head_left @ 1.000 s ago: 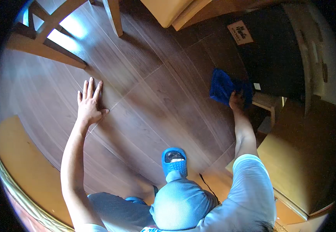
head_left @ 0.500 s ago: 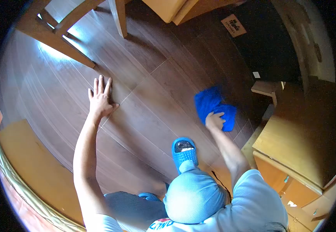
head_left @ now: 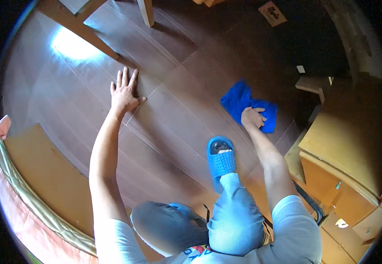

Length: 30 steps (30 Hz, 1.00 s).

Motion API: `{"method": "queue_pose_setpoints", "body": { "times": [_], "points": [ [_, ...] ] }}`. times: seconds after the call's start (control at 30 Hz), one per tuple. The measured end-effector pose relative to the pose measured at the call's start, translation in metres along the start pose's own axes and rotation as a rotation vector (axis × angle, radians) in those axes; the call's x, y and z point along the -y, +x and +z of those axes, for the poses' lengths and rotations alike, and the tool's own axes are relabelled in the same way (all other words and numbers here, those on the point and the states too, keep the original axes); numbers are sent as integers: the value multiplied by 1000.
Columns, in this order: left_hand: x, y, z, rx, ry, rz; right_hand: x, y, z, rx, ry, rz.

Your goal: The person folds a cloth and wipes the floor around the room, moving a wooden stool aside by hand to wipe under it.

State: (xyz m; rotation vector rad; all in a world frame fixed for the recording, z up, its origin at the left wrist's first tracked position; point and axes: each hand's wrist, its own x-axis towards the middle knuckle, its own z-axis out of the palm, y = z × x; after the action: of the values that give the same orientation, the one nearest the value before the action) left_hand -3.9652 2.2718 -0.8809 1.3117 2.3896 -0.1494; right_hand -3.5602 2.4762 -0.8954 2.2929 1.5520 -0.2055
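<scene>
My left hand (head_left: 124, 97) lies flat on the brown wood-look floor (head_left: 164, 114) with its fingers spread, close to the foot of a wooden chair leg (head_left: 98, 38). A crumpled bright blue cloth (head_left: 238, 97) rests on the floor to the right. My right hand (head_left: 253, 117) presses on this cloth, its fingers partly curled into the fabric. Below it, a blue slipper (head_left: 221, 160) on my foot stands on the floor between my arms.
A wooden cabinet (head_left: 345, 141) with drawers stands at the right. Behind it is a dark panel or box with a tan label (head_left: 272, 13). At the lower left lies a bed edge with gold trim (head_left: 37, 204) and pink fabric. Another wooden leg (head_left: 146, 12) stands at the top.
The view has shifted, so the floor and furniture sit higher in the frame. My left hand stays planted. My right hand remains on the cloth, whose folds have changed slightly. My knee has lowered.
</scene>
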Motion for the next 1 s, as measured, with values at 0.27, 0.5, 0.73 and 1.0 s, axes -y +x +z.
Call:
{"method": "queue_pose_setpoints", "body": {
  "times": [0.27, 0.5, 0.73, 1.0],
  "points": [
    [5, 9, 9, 0, 87, 11, -9, 28, 23, 33, -19, -14],
    [11, 10, 15, -18, 58, 9, -87, 22, -22, 101, -4, -470],
    [12, 13, 11, -24, 79, 39, -173, 49, 18, -251, -80, -910],
    [11, 10, 7, 1, 109, 31, -192, -10, 39, 27, -136, -642]
  ]
}}
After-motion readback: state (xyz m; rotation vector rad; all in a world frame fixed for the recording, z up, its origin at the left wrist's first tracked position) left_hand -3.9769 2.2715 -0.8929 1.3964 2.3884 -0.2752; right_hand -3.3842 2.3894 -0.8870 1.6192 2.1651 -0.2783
